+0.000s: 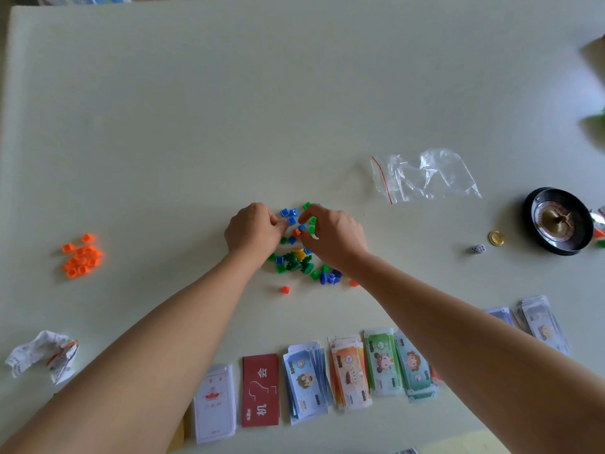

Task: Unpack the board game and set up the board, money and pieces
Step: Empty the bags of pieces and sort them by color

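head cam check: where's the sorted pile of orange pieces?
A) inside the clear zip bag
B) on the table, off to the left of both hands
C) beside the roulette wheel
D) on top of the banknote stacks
B: the orange pieces form their own cluster on the table, to the left of the left hand and right hand, apart from the mixed blue and green pieces.

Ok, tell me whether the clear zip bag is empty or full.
Empty: the clear zip bag lies crumpled with nothing coloured showing through it; the plastic pieces lie loose outside it.
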